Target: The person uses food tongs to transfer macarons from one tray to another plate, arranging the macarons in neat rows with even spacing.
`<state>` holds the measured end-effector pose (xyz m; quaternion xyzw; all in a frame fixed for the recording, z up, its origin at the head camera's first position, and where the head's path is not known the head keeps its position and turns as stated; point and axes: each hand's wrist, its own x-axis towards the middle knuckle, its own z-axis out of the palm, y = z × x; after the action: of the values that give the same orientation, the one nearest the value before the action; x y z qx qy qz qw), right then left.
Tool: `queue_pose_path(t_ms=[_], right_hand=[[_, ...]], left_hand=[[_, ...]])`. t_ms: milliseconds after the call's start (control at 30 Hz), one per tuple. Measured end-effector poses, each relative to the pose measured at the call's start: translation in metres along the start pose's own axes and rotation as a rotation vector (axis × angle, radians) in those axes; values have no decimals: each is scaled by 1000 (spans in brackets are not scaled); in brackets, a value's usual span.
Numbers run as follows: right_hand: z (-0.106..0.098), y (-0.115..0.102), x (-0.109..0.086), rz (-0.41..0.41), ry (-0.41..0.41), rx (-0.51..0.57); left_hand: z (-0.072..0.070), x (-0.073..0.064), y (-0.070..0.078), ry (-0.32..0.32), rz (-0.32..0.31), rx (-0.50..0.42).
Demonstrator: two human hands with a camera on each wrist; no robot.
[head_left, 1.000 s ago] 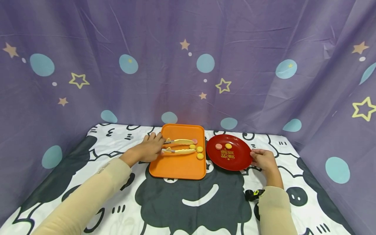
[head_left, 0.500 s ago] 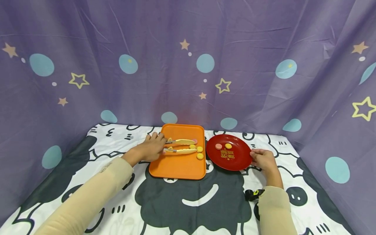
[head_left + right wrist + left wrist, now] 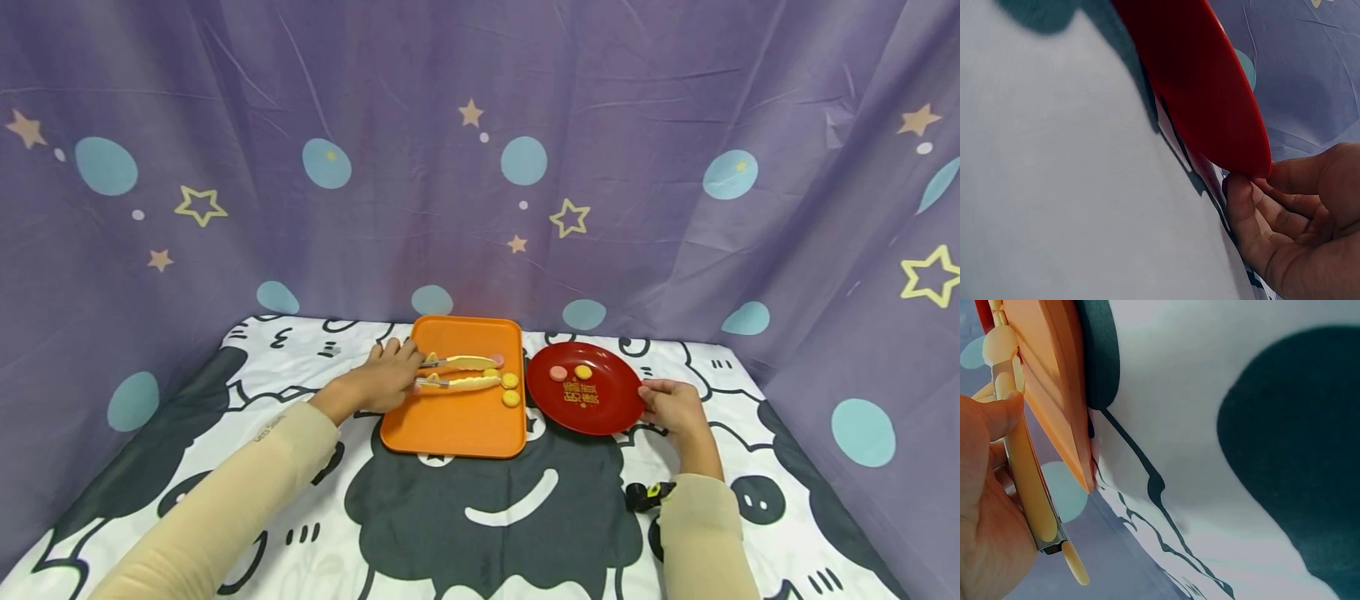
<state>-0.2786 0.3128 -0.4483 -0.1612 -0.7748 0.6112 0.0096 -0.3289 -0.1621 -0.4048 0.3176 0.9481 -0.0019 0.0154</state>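
- Tongs (image 3: 461, 387) reach rightward from the left hand (image 3: 388, 377) over the tray (image 3: 457, 432), their two arms parted.
- Left hand grips the tongs by the handle; the left wrist view shows the thumb pressed on it.
- One yellow disc (image 3: 490, 374) sits between the tips; whether the tips touch it, I cannot tell.
- Pink disc (image 3: 498, 360) lies at the far tip.
- Two more yellow discs (image 3: 511, 398) lie near the tray's right edge, one nearer than the other.
- Plate (image 3: 615, 392) is just right of the tray, with a pink and a yellow disc side by side on its far half and gold characters nearer.
- Right hand (image 3: 675, 408) pinches the plate's right rim between thumb and fingers.
- Cloth (image 3: 517, 546), printed in black and white, lies under both; behind it hangs a purple curtain (image 3: 420, 67) with stars.
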Motion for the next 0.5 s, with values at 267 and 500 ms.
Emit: queue_pose_path(t_ms=[267,500], right_hand=[[-1,0,1,-2,-2,6],[-1,2,4,-2,-14,15]], left_hand=[[2,2,-3,-4,-3,0],[-1,1,-3,-5,-3,10]])
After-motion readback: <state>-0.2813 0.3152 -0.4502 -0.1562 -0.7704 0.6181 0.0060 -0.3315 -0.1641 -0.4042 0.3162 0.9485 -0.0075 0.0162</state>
